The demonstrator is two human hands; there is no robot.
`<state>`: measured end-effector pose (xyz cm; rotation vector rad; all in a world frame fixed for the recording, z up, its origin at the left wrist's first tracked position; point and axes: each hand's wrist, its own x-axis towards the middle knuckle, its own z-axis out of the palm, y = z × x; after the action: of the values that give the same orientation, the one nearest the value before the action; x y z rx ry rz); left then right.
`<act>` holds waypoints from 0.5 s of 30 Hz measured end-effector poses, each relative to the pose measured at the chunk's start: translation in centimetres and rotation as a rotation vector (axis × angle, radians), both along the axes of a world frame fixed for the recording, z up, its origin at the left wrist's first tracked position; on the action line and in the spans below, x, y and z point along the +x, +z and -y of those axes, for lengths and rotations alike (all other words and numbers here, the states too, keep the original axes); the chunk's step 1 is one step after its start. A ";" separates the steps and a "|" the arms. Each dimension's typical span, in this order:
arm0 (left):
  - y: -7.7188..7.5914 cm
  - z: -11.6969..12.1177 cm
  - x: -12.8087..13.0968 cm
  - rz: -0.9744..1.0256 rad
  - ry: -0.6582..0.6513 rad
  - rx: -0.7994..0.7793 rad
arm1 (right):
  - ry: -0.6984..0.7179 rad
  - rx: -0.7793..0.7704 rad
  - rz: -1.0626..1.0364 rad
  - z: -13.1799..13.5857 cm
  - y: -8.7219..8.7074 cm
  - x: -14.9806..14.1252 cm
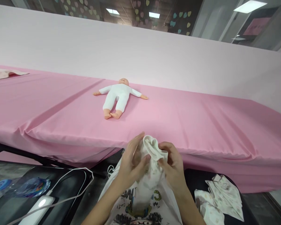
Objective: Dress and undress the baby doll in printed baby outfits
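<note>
Above my lap, both hands grip a small white baby garment with a faint print. My left hand pinches its left side, thumb in front. My right hand holds the right edge, with thumb and fingers closed on the cloth. A ribbed, rounded opening of the garment faces up between my hands; its lower part hangs down and is partly blurred. Beyond my hands, a baby doll in a white suit lies on its back on the pink-covered table, arms spread and feet towards me.
On a black chair at left lie a plastic water bottle and a white power bank with a cable. More printed baby clothes rest on a black seat at right. A folded cloth lies at the table's far left.
</note>
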<state>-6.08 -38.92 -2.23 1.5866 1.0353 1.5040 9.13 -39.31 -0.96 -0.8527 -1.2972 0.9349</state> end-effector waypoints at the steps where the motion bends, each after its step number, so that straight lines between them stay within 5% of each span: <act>1: -0.1 -0.7 0.0 0.003 -0.064 -0.059 | 0.050 -0.048 -0.041 -0.3 0.0 0.3; 5: -0.3 -2.0 -0.3 -0.023 -0.273 -0.289 | 0.081 -0.110 -0.044 -1.1 -0.4 0.8; 11: 1.2 -2.0 -1.9 -0.086 -0.034 -0.101 | 0.129 -0.040 0.049 -0.6 -3.6 -0.7; 15: 1.6 -1.4 -2.6 -0.088 0.080 -0.073 | 0.040 -0.025 0.216 0.1 -6.6 -1.5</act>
<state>-8.67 -37.50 -0.63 1.5892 1.2028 1.4424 7.63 -39.38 -7.56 -0.9717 -1.4949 0.9103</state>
